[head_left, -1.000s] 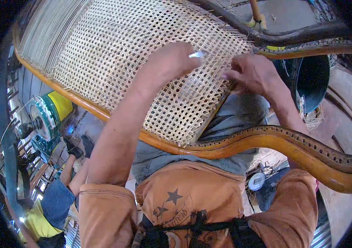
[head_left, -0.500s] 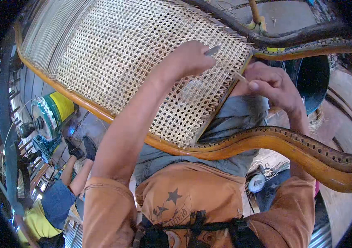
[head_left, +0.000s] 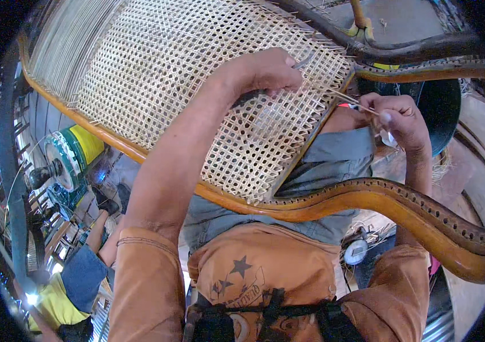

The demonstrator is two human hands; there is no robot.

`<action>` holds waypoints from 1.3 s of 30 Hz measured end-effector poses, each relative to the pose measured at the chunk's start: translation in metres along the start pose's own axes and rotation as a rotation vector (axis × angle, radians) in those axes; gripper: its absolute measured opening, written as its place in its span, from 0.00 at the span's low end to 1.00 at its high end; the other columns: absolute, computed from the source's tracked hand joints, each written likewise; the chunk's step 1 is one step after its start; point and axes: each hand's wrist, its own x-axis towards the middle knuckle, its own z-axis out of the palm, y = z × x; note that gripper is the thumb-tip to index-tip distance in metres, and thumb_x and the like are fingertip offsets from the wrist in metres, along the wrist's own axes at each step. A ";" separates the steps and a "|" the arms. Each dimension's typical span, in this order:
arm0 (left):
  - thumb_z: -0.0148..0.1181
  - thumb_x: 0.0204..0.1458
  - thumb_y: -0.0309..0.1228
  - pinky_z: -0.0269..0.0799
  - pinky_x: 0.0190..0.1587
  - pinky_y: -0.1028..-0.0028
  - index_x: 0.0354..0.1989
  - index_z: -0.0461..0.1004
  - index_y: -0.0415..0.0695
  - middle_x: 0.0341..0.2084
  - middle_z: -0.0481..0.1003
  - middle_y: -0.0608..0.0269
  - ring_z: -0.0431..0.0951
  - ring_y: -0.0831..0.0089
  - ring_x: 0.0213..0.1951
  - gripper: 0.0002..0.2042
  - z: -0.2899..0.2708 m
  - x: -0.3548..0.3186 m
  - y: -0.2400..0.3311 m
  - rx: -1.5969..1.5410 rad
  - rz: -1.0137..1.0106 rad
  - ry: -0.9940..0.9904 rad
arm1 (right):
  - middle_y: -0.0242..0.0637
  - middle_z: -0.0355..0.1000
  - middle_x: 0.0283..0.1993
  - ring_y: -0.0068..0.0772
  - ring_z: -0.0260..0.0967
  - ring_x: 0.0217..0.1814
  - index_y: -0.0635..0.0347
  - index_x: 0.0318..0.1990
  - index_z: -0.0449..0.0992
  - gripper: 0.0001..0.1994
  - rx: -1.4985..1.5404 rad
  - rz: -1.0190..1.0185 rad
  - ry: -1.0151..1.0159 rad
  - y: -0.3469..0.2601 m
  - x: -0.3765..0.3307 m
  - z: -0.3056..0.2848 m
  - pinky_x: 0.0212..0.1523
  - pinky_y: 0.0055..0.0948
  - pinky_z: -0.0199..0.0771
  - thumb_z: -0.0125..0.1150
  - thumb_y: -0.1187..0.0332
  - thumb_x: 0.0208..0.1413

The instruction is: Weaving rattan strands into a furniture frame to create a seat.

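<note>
A woven cane panel (head_left: 185, 68) in an open hole pattern fills a curved wooden frame (head_left: 236, 206) across my lap. Over the panel's right part, my left hand (head_left: 271, 71) is closed around a small pointed metal blade (head_left: 304, 62), whose tip sticks out past the thumb; its handle is hidden in the fist. Beyond the panel's right edge, my right hand (head_left: 400, 118) pinches the end of a cane strand (head_left: 352, 100). The strand runs taut from the weave to these fingers.
The frame's arm (head_left: 390, 196), lined with drilled holes, curves across at right. A dark bucket (head_left: 442, 114) stands behind my right hand. Left are a green-and-yellow drum-shaped object (head_left: 74, 157) and another person (head_left: 77, 285). Loose cane scraps (head_left: 439, 171) lie at right.
My right hand has moved right and away from the panel edge, drawing out a longer stretch of strand. My left hand, still around the blade, has shifted slightly.
</note>
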 end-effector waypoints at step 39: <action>0.44 0.43 0.33 0.63 0.34 0.58 0.28 0.65 0.35 0.24 0.66 0.44 0.68 0.51 0.30 0.12 -0.076 -0.167 -0.057 0.847 -0.188 0.264 | 0.42 0.68 0.38 0.42 0.65 0.44 0.59 0.41 0.71 0.13 -1.037 -0.308 0.061 0.020 0.073 0.034 0.43 0.30 0.67 0.57 0.74 0.44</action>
